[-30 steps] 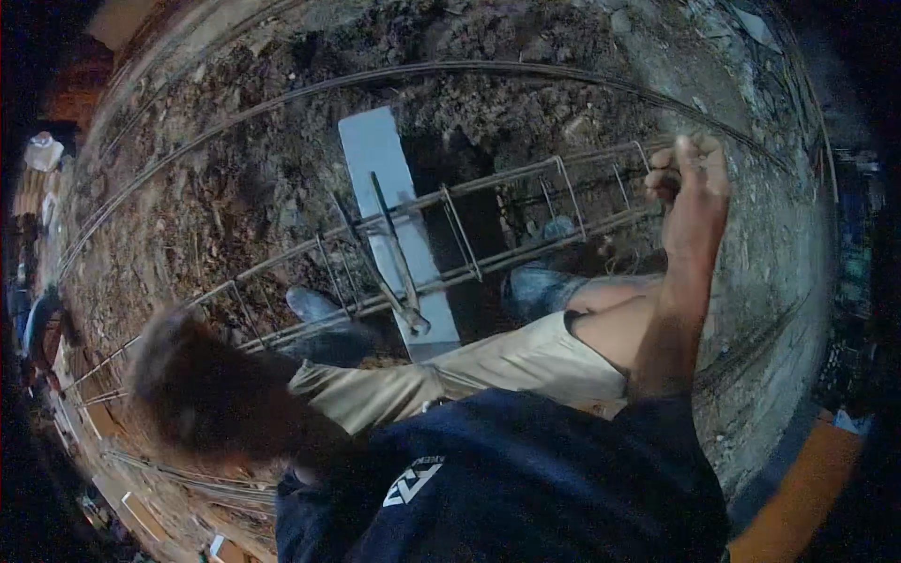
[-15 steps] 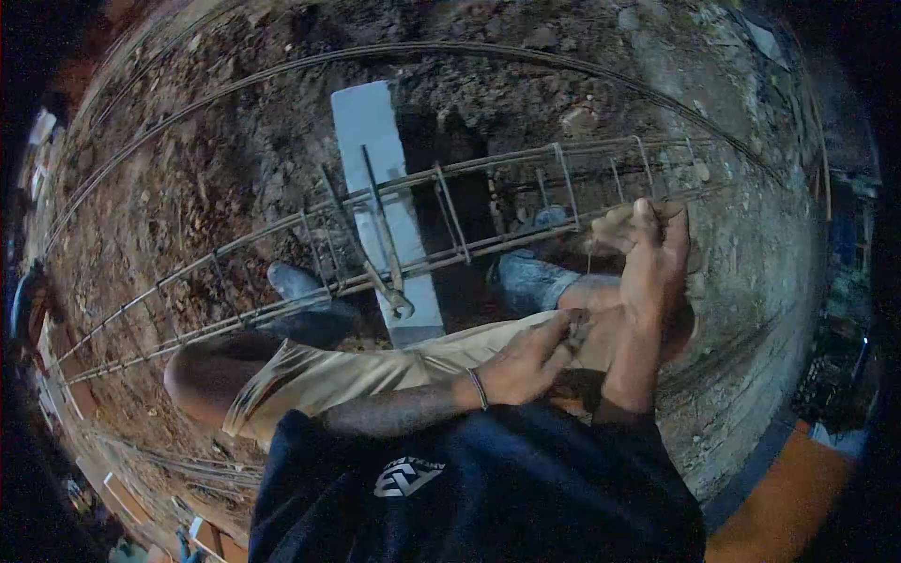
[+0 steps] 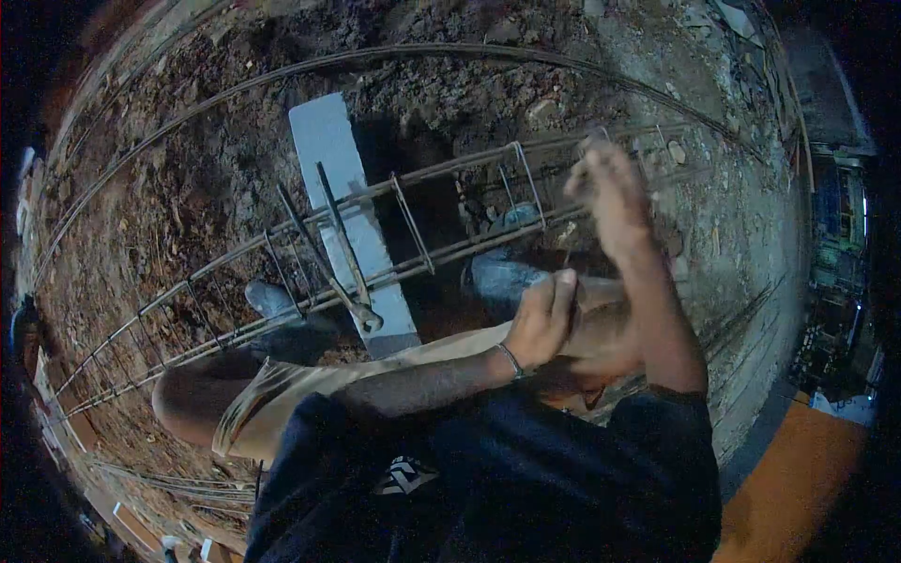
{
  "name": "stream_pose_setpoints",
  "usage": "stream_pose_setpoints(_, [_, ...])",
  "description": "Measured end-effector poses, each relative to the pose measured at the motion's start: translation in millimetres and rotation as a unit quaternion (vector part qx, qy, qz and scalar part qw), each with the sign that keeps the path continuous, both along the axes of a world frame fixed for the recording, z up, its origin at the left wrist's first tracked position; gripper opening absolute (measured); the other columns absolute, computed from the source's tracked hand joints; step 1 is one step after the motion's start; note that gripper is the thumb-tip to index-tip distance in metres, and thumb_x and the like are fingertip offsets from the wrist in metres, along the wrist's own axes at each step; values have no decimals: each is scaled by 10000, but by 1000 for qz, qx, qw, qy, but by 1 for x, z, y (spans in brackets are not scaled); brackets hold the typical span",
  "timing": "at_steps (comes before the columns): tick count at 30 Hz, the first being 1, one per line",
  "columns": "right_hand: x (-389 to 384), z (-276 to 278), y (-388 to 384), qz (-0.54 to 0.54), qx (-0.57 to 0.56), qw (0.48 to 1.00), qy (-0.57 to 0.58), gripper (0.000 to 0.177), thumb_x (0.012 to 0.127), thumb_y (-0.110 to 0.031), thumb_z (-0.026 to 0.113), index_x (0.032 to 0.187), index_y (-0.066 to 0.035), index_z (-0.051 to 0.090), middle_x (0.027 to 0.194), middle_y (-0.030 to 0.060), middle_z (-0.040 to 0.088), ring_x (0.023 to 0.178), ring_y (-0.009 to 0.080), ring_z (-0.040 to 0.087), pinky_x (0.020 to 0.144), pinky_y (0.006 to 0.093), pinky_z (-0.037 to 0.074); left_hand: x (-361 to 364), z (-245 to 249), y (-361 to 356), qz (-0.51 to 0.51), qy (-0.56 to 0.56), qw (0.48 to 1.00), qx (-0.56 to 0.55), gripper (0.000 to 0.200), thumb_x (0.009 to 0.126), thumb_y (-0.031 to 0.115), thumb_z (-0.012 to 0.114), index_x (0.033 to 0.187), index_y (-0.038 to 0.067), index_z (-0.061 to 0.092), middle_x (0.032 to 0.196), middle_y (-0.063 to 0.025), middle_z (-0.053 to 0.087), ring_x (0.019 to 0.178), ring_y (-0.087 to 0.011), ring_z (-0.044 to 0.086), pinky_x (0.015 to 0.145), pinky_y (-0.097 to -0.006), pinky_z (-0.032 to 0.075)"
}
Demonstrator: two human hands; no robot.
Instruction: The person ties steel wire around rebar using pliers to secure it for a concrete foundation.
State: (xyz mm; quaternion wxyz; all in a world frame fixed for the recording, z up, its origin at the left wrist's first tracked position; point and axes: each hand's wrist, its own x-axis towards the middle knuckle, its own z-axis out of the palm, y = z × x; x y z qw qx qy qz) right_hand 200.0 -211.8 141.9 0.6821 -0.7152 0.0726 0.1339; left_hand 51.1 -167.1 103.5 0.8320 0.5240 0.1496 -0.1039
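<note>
My left hand (image 3: pixel 542 324), with a cord round its wrist, is closed in front of my right thigh. A thin, faint line rises from its fingertips, too small to make out. My right hand (image 3: pixel 610 192) is raised over the right part of a long rebar cage (image 3: pixel 413 222); its fingers are smeared by motion, and what they hold or touch is unclear. Pincers (image 3: pixel 364 310) with two long handles lie across the cage, left of my hands. Under the cage lies a pale flat board (image 3: pixel 324 141).
My feet, in grey-blue footwear (image 3: pixel 502 274), are beside the cage. Long thin bars (image 3: pixel 413 49) curve across the rough soil beyond it. An orange surface (image 3: pixel 798 483) is at the lower right, and bundled rods (image 3: pixel 178 474) lie at the lower left.
My right hand has moved up and away from my left hand, toward the cage's far bar. My left fingers are now drawn together and raised. The view has shifted slightly.
</note>
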Motion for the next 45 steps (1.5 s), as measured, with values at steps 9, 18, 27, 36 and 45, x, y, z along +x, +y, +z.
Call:
stream_pose_setpoints(9, [37,-81,-62,233,-342,910,-25,192,858,-139,475,974,9,514,689,84,581,501,138,489,458,251,401,34,-38,38,-7,-137,951,278,340,777,246,596,957,-30,513,900,-216,542,846,-343,523,773,-390,406])
stream_pose_setpoints(18, [47,-70,-57,285,-374,867,165,110,802,-12,436,854,-5,533,661,77,548,565,154,498,502,317,395,199,-109,135,-256,-107,728,627,363,756,284,587,959,-12,530,931,-194,557,863,-364,526,755,-421,428])
stream_pose_setpoints(27, [44,-123,-14,227,-374,896,-81,213,773,-15,496,965,15,583,907,136,608,856,208,562,764,321,417,221,-167,116,-191,-152,879,409,254,802,247,573,967,55,577,760,-138,604,716,-246,577,638,-382,435])
stream_pose_setpoints(36, [47,-141,-9,145,-395,907,28,332,718,67,443,1029,24,550,990,154,584,935,224,542,813,313,401,199,-104,118,-35,-214,865,452,267,733,256,632,813,4,596,771,-164,587,690,-334,551,619,-388,429])
stream_pose_setpoints(45, [66,-181,-28,232,-335,913,13,337,885,-224,409,1131,-2,470,1041,132,519,999,221,484,817,331,392,161,-87,119,75,-431,761,479,176,698,89,565,858,17,581,857,-147,557,782,-322,527,662,-396,436])
